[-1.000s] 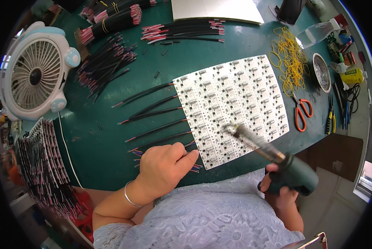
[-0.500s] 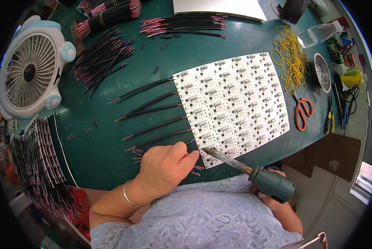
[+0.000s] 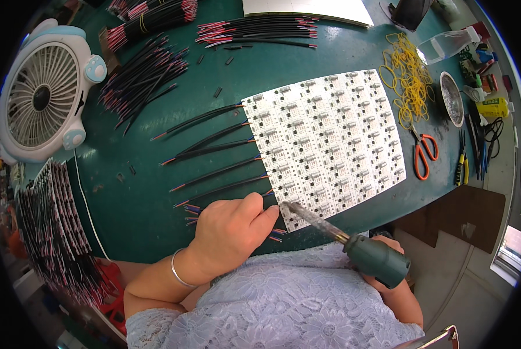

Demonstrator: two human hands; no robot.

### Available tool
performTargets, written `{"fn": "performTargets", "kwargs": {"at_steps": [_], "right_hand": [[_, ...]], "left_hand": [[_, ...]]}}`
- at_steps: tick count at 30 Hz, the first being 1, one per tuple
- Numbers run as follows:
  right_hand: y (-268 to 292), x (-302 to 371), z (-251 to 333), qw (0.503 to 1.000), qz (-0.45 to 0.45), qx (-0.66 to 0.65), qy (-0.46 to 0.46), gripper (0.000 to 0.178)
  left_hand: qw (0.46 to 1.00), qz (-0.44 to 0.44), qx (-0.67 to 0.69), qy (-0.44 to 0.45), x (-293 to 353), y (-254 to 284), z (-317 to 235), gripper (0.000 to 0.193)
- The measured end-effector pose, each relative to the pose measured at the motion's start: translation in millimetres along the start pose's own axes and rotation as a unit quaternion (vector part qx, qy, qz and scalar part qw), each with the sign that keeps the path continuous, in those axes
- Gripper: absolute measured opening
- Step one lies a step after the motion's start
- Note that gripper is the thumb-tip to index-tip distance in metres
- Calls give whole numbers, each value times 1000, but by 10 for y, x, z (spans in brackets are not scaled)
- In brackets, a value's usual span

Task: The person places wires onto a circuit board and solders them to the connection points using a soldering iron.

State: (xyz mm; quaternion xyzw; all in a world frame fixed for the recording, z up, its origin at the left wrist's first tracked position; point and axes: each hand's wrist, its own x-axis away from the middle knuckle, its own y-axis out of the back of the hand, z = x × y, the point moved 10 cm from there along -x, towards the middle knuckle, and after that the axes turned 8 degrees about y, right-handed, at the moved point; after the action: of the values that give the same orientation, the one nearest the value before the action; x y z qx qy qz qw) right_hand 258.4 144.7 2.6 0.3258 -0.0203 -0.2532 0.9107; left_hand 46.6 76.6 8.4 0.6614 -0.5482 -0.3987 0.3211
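A white sheet of circuit boards (image 3: 337, 142), set with rows of small components, lies on the green table. Several black-sleeved wires (image 3: 211, 149) run left from its left edge. At that edge's lower corner, my left hand (image 3: 231, 230) is closed in a pinch, seemingly on one such wire, mostly hidden by the fingers. More wire ends (image 3: 192, 213), blue and red, stick out past the hand. My right hand (image 3: 391, 243) grips the green handle of a soldering iron (image 3: 377, 260). The iron's dark tip is at the board edge, just beside my left fingertips.
At left stand a white and blue fan (image 3: 41, 98) and a stack of wired boards (image 3: 54, 232). Loose black wires (image 3: 141, 78) lie farther back. Yellow rubber bands (image 3: 410, 81), orange-handled scissors (image 3: 425, 156), a metal bowl (image 3: 451, 99) and pliers (image 3: 461, 167) lie at right.
The board sheet and its wires have shifted slightly away from me. The iron has moved slightly up and left at its handle; its tip stays by my left fingertips.
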Motion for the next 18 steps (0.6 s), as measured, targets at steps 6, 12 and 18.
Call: {"fn": "performTargets", "kwargs": {"at_steps": [6, 12, 18], "right_hand": [[83, 190, -171, 962, -97, -185, -177, 22], [-8, 219, -204, 973, -64, -171, -143, 20], [-73, 221, -185, 985, -32, -112, -125, 20]], "left_hand": [[1000, -1, -19, -6, 0, 9, -32, 19], [1000, 3, -6, -5, -18, 39, -55, 19], [1000, 17, -12, -20, 6, 11, -118, 17]]}}
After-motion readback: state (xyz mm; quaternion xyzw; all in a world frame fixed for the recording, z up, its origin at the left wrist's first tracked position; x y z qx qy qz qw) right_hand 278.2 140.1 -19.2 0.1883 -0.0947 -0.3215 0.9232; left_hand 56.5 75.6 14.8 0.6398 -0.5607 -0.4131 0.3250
